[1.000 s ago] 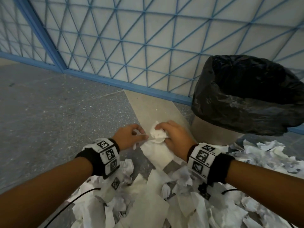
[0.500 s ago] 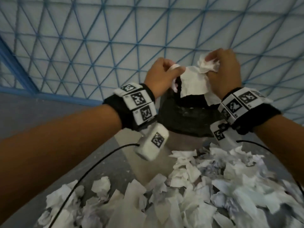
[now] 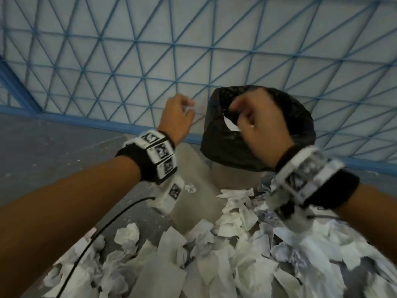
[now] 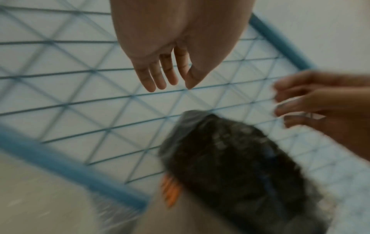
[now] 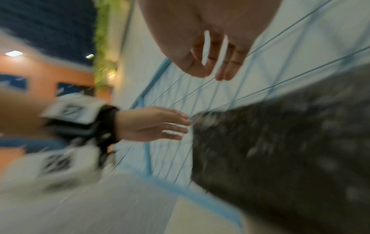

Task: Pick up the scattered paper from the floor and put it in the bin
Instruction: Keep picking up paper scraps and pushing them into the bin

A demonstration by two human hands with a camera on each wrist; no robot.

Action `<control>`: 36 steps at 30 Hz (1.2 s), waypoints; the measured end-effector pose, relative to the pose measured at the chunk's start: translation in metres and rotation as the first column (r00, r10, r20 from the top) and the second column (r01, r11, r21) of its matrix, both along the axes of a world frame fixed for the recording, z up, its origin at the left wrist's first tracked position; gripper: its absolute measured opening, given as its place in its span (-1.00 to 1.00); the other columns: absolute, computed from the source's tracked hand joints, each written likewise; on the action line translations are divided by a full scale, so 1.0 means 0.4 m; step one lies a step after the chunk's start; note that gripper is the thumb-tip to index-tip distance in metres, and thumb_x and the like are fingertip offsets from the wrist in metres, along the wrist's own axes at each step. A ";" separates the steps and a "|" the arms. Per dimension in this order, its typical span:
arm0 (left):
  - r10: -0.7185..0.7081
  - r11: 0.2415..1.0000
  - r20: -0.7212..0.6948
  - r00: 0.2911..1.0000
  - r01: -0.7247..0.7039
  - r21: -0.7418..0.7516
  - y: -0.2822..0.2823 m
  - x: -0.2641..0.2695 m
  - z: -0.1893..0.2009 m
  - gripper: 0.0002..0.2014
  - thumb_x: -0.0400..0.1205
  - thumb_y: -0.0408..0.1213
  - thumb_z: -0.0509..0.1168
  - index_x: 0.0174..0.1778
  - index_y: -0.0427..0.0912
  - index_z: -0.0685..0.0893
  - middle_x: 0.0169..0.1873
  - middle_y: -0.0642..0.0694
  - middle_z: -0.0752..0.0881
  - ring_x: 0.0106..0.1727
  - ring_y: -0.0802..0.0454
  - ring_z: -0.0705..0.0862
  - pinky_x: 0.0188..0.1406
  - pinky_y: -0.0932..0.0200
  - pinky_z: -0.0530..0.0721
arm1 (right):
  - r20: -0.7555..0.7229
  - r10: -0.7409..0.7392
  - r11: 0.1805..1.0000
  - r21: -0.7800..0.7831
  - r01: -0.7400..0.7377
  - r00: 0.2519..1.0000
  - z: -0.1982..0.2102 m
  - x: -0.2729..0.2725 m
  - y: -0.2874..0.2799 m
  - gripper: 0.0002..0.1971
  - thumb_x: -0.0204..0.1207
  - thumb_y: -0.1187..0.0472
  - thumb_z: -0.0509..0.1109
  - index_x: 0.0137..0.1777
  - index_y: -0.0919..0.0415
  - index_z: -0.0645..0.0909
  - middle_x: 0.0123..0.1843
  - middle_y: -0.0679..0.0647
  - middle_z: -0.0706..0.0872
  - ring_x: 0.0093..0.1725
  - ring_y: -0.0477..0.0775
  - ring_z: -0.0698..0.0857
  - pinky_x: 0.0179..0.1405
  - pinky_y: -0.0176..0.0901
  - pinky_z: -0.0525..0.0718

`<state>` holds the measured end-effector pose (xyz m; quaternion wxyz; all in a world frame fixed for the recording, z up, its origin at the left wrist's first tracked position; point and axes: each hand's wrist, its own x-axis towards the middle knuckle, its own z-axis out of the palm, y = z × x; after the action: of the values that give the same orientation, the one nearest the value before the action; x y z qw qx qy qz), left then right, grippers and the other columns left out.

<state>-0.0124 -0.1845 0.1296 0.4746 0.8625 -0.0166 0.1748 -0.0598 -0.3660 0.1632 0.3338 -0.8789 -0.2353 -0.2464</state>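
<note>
A pale wall panel crossed by a blue triangular lattice [image 3: 133,67] is standing behind everything, with a thick blue frame bar [image 3: 103,123] running along its foot where it is meeting the speckled grey stone floor [image 3: 53,151]. A lighter beige strip of floor [image 3: 193,203] is cutting through the grey towards the wall. Off to the side, in the blurred right wrist view, an orange wall [image 5: 60,74] is showing under a dark blue slatted ceiling [image 5: 50,20], a hanging strip of green foliage [image 5: 103,39] is trailing down beside it, and two small ceiling lights [image 5: 14,53] are glowing.
</note>
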 end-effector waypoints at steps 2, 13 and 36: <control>-0.022 0.981 -0.253 0.967 0.070 0.183 0.061 -0.022 -0.092 -0.80 0.58 -0.46 0.24 0.10 -0.31 0.66 0.18 -0.30 0.70 0.21 -0.18 0.65 0.05 0.37 0.45 | -0.105 0.232 0.942 -0.223 -0.250 0.967 -0.097 -0.073 0.044 -0.75 0.37 0.38 0.12 -0.10 0.28 0.61 -0.10 0.18 0.59 -0.10 0.13 0.57 -0.06 -0.13 0.52; -0.098 0.471 -0.806 0.583 0.741 0.479 -0.009 -0.091 -0.425 -0.31 0.61 -0.28 0.29 0.60 0.16 0.14 0.66 -0.18 -0.17 0.62 -0.43 0.00 0.60 -0.25 0.21 | -0.646 -0.279 0.628 -0.682 -0.374 0.711 -0.499 -0.069 -0.035 -0.35 0.59 0.22 0.16 0.61 0.04 -0.05 0.67 0.15 -0.03 0.62 0.26 0.07 0.52 0.19 0.37; -0.236 0.791 -0.685 0.689 0.546 0.276 0.002 -0.253 -0.411 -0.69 0.53 -0.25 0.38 0.15 -0.31 0.69 0.15 -0.30 0.71 0.20 -0.18 0.66 0.10 0.12 0.60 | -0.724 -0.218 0.773 -0.537 -0.337 0.654 -0.513 -0.066 -0.006 -0.77 0.53 0.42 0.20 0.15 0.36 0.55 0.25 0.30 0.56 0.27 0.21 0.57 0.21 -0.11 0.46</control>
<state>-0.1137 -0.1839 -0.0348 0.2615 0.9316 -0.0906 -0.2355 -0.0863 -0.3683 -0.0419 0.0941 -0.9488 -0.1738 0.2465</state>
